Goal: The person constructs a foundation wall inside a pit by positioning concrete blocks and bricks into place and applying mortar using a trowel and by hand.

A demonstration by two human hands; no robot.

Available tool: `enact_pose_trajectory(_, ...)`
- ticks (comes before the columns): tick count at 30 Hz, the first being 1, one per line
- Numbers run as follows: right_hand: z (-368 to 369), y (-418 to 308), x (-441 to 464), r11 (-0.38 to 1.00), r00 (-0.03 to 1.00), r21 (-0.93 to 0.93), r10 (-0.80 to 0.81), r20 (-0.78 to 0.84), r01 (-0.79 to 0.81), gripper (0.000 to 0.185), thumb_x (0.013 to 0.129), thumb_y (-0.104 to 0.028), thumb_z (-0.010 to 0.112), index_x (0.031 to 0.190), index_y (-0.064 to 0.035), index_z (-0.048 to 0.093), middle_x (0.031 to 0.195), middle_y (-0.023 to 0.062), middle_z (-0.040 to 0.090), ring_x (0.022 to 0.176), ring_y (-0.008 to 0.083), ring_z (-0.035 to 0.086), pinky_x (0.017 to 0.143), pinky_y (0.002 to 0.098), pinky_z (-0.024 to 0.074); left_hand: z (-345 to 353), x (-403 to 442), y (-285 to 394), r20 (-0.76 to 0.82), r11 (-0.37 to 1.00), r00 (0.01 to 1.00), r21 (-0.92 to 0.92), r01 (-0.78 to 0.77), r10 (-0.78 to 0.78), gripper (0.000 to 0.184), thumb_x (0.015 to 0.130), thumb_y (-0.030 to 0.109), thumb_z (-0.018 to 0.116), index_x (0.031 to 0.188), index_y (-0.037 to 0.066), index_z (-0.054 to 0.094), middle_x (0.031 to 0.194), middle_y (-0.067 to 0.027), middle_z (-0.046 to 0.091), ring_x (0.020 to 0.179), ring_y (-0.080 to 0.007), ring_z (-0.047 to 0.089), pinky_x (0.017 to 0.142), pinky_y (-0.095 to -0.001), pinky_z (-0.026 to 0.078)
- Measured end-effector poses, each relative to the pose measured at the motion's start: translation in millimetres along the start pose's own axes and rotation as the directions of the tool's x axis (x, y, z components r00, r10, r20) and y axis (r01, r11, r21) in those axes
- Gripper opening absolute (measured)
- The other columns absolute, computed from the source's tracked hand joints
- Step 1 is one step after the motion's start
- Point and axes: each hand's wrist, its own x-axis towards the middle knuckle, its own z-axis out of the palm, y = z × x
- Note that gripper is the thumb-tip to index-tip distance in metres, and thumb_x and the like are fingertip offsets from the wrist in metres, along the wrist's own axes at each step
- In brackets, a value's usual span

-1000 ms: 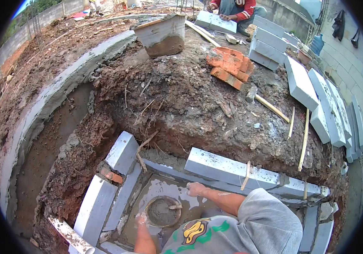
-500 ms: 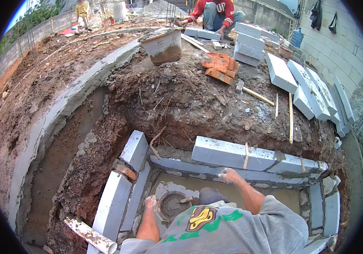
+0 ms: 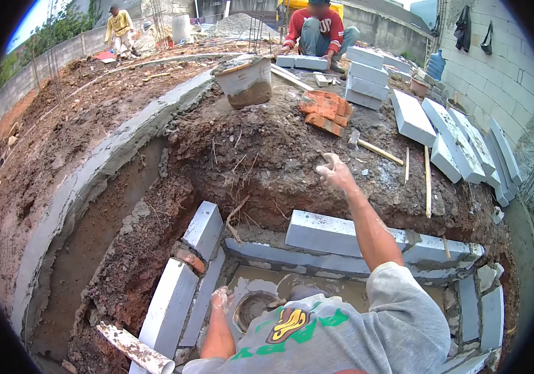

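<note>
My right hand [image 3: 336, 172] is raised over the dirt bank beyond the block wall, fingers apart and holding nothing. It appears below the hammer [image 3: 373, 148] and the stacked red bricks [image 3: 326, 112]. My left hand [image 3: 221, 299], smeared with mortar, hangs low beside the round mortar pan [image 3: 255, 310]; its fingers look bent, and whether they are closed is unclear. The pan sits in muddy water inside the block-lined pit, partly hidden by my shirt. A light block [image 3: 322, 232] lies on the far pit wall, behind my right forearm.
A mortar-stained bucket [image 3: 246, 82] stands on the bank. Light blocks [image 3: 412, 118] lean at the right. A co-worker in red [image 3: 322, 31] crouches at the back with hands on blocks; another person [image 3: 120, 31] is far left. A white pipe [image 3: 134, 346] juts out at lower left.
My right hand has risen from over the pit to above the dirt bank, its arm stretched forward. My left hand stays near the pan. The view has tilted up since the first frame.
</note>
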Motion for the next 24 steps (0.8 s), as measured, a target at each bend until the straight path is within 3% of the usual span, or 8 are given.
enact_pose_trajectory(4, -31.2, -42.1, 72.2, 0.992, 0.988, 0.125, -0.001, -0.156, 0.020, 0.063, 0.083, -0.020, 0.066, 0.135, 0.0005, 0.036, 0.097, 0.0138, 0.061, 0.071, 0.0154, 0.061, 0.057, 0.0281, 0.0528, 15.6, -1.6, 35.5, 0.000, 0.994, 0.997, -0.073, -0.079, 0.079, 0.040, 0.093, 0.032, 0.047, 0.127, 0.012, 0.049, 0.113, -0.0104, 0.063, 0.087, -0.0198, 0.064, 0.069, -0.0361, 0.048)
enact_pose_trajectory(10, -55.7, -50.9, 137.4, 0.986, 0.958, 0.118, -0.083, -0.274, 0.119, 0.064, 0.082, -0.021, 0.066, 0.135, 0.0005, 0.037, 0.102, 0.0154, 0.062, 0.075, 0.0161, 0.063, 0.059, 0.0276, 0.0539, 72.4, -34.0, 140.5, 0.060, 0.965, 0.970, -0.131, -0.227, 0.237, 0.048, 0.093, 0.037, 0.049, 0.133, 0.011, 0.042, 0.120, -0.0112, 0.060, 0.098, -0.0205, 0.061, 0.080, -0.0386, 0.045)
enact_pose_trajectory(11, -56.9, -40.4, 154.0, 0.991, 0.945, 0.045, -0.105, -0.309, 0.125, 0.063, 0.082, -0.021, 0.066, 0.135, -0.0001, 0.039, 0.102, 0.0147, 0.063, 0.075, 0.0155, 0.062, 0.058, 0.0275, 0.0538, 84.3, -40.6, 158.2, 0.083, 0.956, 0.958, -0.130, -0.263, 0.275, 0.050, 0.093, 0.037, 0.049, 0.134, 0.010, 0.041, 0.121, -0.0121, 0.059, 0.098, -0.0205, 0.061, 0.080, -0.0375, 0.046)
enact_pose_trajectory(14, -59.1, -9.8, 180.9, 0.989, 0.938, 0.005, -0.137, -0.318, 0.146, 0.068, 0.075, -0.032, 0.070, 0.130, -0.0008, 0.044, 0.102, 0.0166, 0.066, 0.093, 0.0262, 0.064, 0.083, 0.0351, 0.0503, 119.9, -51.9, 191.3, 0.138, 0.931, 0.923, -0.127, -0.343, 0.359, 0.054, 0.093, 0.038, 0.048, 0.136, 0.007, 0.040, 0.124, -0.0140, 0.057, 0.100, -0.0205, 0.060, 0.080, -0.0351, 0.047)
enact_pose_trajectory(17, -64.4, 0.1, 178.9, 0.985, 0.926, -0.126, -0.157, -0.343, 0.120, 0.067, 0.074, -0.031, 0.070, 0.128, -0.0001, 0.046, 0.102, 0.0177, 0.066, 0.097, 0.0295, 0.063, 0.090, 0.0379, 0.0466, 150.3, -48.5, 201.3, 0.152, 0.912, 0.902, -0.131, -0.388, 0.405, 0.052, 0.093, 0.039, 0.051, 0.133, 0.006, 0.044, 0.122, -0.0141, 0.058, 0.099, -0.0199, 0.061, 0.080, -0.0343, 0.048)
enact_pose_trajectory(24, -88.1, 33.9, 209.9, 0.944, 0.875, -0.319, -0.223, -0.431, 0.084, 0.063, 0.076, -0.030, 0.069, 0.126, 0.0000, 0.046, 0.111, 0.0204, 0.060, 0.105, 0.0332, 0.058, 0.090, 0.0401, 0.0464, 198.0, -15.0, 173.8, 0.194, 0.954, 0.939, -0.159, -0.256, 0.284, 0.050, 0.092, 0.037, 0.054, 0.131, 0.007, 0.045, 0.116, -0.0123, 0.061, 0.097, -0.0201, 0.062, 0.078, -0.0328, 0.047)
